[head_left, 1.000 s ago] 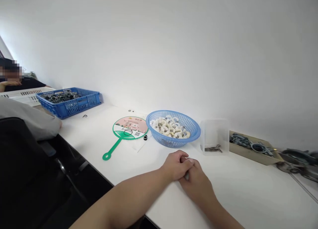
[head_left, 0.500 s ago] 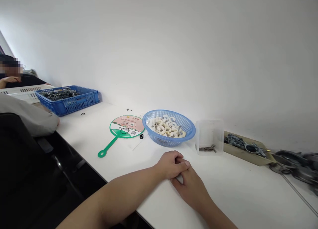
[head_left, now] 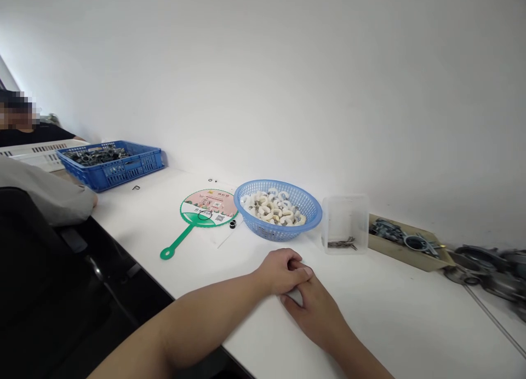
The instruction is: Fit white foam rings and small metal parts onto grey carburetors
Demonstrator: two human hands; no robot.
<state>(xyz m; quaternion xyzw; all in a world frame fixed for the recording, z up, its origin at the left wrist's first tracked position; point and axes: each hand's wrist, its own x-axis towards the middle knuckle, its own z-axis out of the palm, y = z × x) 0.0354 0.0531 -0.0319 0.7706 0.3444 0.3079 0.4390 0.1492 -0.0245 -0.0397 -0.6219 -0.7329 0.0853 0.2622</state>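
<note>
The left hand [head_left: 279, 270] is curled narrow over the right hand [head_left: 316, 313], both resting on a white table [head_left: 370, 319], and with the right fingers hidden, I cannot tell whether anything lies between them. Near them sit one blue plastic basket [head_left: 298, 197] at 12 o'clock, piled with many white rings [head_left: 273, 208], and one clear plastic box [head_left: 345, 214] at 1 o'clock, holding a few thin metal pieces [head_left: 341, 243]. Farther off are one green paper fan [head_left: 207, 208] at 11 o'clock, one blue crate [head_left: 131, 173] of dark metal parts [head_left: 96, 156] at 10 o'clock, and one cardboard tray [head_left: 411, 260] of metal fittings [head_left: 405, 236] at 2 o'clock.
</note>
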